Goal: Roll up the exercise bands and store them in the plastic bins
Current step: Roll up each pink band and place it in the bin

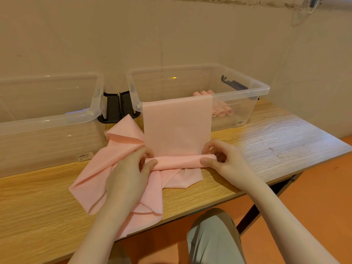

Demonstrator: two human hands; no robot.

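Wooden bench (pixel 266 134) carries two clear plastic bins; the right bin (pixel 257 88) holds finished pink rolls (pixel 222 111). A long pink exercise band (pixel 177 122) drapes over the right bin's front rim down to the bench, loose pink bands (pixel 118 180) underneath. Left hand (pixel 131 164) and right hand (pixel 222 159): each grip pinches an end of the started roll (pixel 179 161). Risks: uneven hands make the roll cone; loose bands get caught in; draped tail tugs the bin.

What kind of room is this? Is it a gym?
Probably a plain storeroom or basement workroom, not clearly a gym. The bare wall is rough and stained, a simple wooden table stands on an orange floor, and clear plastic bins hold rolled pink bands.
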